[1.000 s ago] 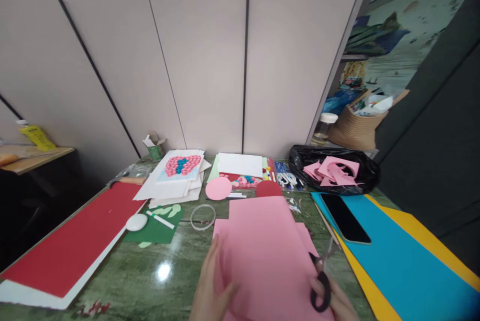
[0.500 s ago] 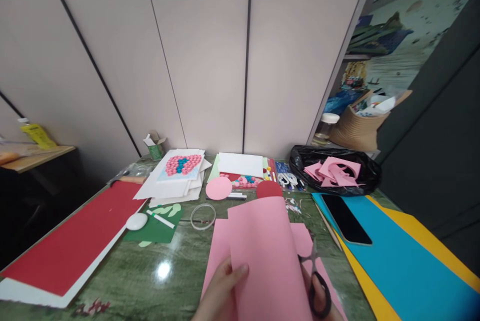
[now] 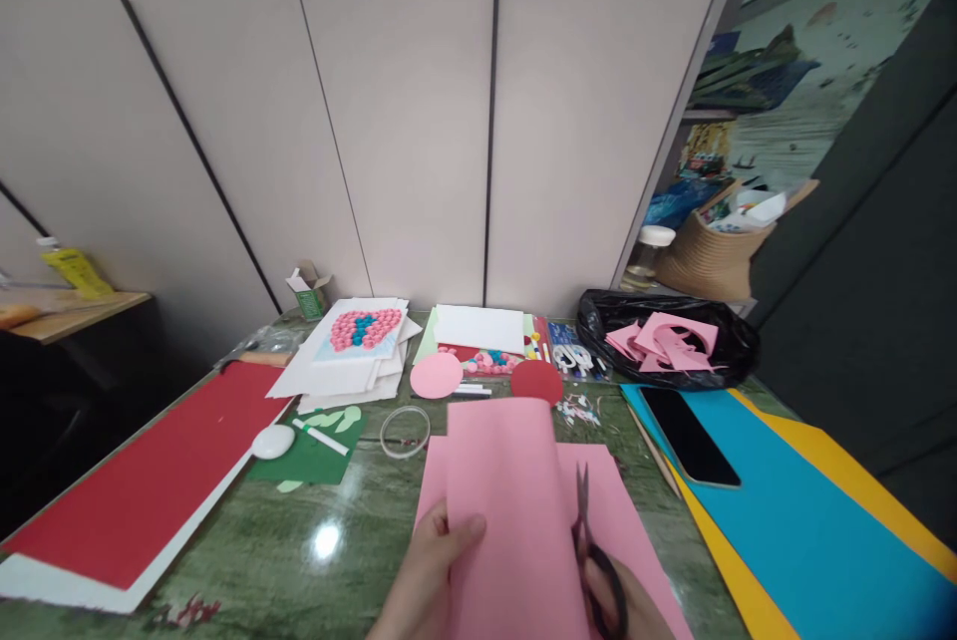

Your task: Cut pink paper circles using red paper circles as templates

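Note:
A folded sheet of pink paper (image 3: 504, 500) is pinched at its left edge by my left hand (image 3: 434, 555), thumb on top. My right hand (image 3: 624, 600) grips black-handled scissors (image 3: 583, 510) at the sheet's right side. The blades point away from me and look slightly parted; whether they touch the folded sheet I cannot tell. Beneath both lies another flat pink sheet (image 3: 613, 510) on the green table. Just beyond are a pink paper circle (image 3: 437, 375) and a red paper circle (image 3: 536, 383).
Left are red paper (image 3: 164, 461), a green sheet (image 3: 306, 456) with a marker, and a clear ring (image 3: 405, 433). A phone (image 3: 689, 436) rests on blue paper (image 3: 807, 500) at right. Pink scraps (image 3: 665, 341) fill a black bag (image 3: 737, 346). White sheets (image 3: 329, 376) lie behind.
My right hand and the scissors have moved left, closer to the folded sheet. The folded sheet has shifted slightly left and turned more upright, with my left hand still on it.

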The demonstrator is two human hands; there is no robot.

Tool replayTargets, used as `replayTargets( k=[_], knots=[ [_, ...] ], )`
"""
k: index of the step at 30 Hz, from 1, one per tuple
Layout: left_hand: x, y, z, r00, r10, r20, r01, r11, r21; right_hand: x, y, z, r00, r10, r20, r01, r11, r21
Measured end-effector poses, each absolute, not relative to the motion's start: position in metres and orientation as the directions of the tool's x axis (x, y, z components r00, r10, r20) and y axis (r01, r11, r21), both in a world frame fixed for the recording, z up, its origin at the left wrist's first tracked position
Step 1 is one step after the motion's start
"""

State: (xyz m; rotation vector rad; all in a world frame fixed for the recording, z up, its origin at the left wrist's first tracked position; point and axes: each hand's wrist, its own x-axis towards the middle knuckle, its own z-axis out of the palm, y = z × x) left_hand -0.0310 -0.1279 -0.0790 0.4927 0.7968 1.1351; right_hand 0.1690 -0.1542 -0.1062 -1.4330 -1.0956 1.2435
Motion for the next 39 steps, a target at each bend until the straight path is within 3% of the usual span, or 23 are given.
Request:
replayTargets(
  k=[2, 4, 6, 11, 14, 17, 20, 22, 24, 27, 29, 32, 34, 39],
  knots=[
    [-0.043, -0.124, -0.078, 0.159, 0.933, -0.324, -0.616, 0.350, 0.705, 0.178, -0.143, -0.109, 0.095, 0.983, -0.154, 0.230, -0.173, -0.958],
    [-0.055, -0.119, -0.078, 0.148, 0.931, -0.332, -0.622, 0.349, 0.701, 0.190, -0.130, -0.113, 0.100, 0.987, -0.128, 0.572, -0.162, -0.804],
    [-0.065, -0.114, -0.080, 0.142, 0.936, -0.322, -0.632, 0.336, 0.698, 0.202, -0.119, -0.116, 0.118, 0.989, -0.089, 0.727, -0.147, -0.670],
    [-0.080, -0.105, -0.088, 0.111, 0.917, -0.383, -0.638, 0.361, 0.680, 0.211, -0.101, -0.111, 0.038, 0.999, -0.034, 0.736, -0.051, -0.676],
    [-0.080, -0.099, -0.080, 0.126, 0.929, -0.347, -0.612, 0.348, 0.710, 0.204, -0.095, -0.090, -0.023, 0.999, -0.049, 0.766, -0.014, -0.643],
    [-0.069, -0.089, -0.055, 0.146, 0.965, -0.217, -0.548, 0.262, 0.795, 0.194, -0.085, -0.050, -0.061, 0.998, -0.028, 0.613, 0.015, -0.790],
    [-0.050, -0.071, -0.021, 0.135, 0.991, -0.025, -0.419, 0.080, 0.904, 0.180, -0.067, -0.003, -0.261, 0.962, 0.077, 0.127, 0.114, -0.985],
    [-0.037, -0.056, 0.002, 0.105, 0.992, 0.068, -0.256, -0.039, 0.966, 0.172, -0.049, 0.023, -0.252, 0.952, 0.175, -0.080, 0.160, -0.984],
    [-0.027, -0.042, 0.022, 0.074, 0.980, 0.186, -0.098, -0.178, 0.979, 0.167, -0.031, 0.042, -0.109, 0.966, 0.233, -0.162, 0.214, -0.963],
    [-0.015, -0.027, 0.049, 0.051, 0.925, 0.377, 0.008, -0.378, 0.926, 0.168, -0.011, 0.059, 0.059, 0.964, 0.259, -0.190, 0.266, -0.945],
    [-0.009, -0.022, 0.064, 0.016, 0.903, 0.430, -0.046, -0.429, 0.902, 0.172, -0.004, 0.066, 0.079, 0.952, 0.296, -0.158, 0.305, -0.939],
    [-0.003, -0.019, 0.082, 0.029, 0.920, 0.391, -0.230, -0.375, 0.898, 0.178, -0.001, 0.073, 0.116, 0.928, 0.353, -0.094, 0.364, -0.927],
    [0.000, -0.017, 0.088, 0.040, 0.930, 0.364, -0.263, -0.342, 0.902, 0.180, 0.000, 0.076, 0.147, 0.916, 0.373, -0.063, 0.385, -0.921],
    [0.003, -0.006, 0.084, 0.034, 0.924, 0.381, -0.062, -0.379, 0.923, 0.178, 0.004, 0.074, 0.179, 0.911, 0.371, 0.001, 0.377, -0.926]
  ],
)
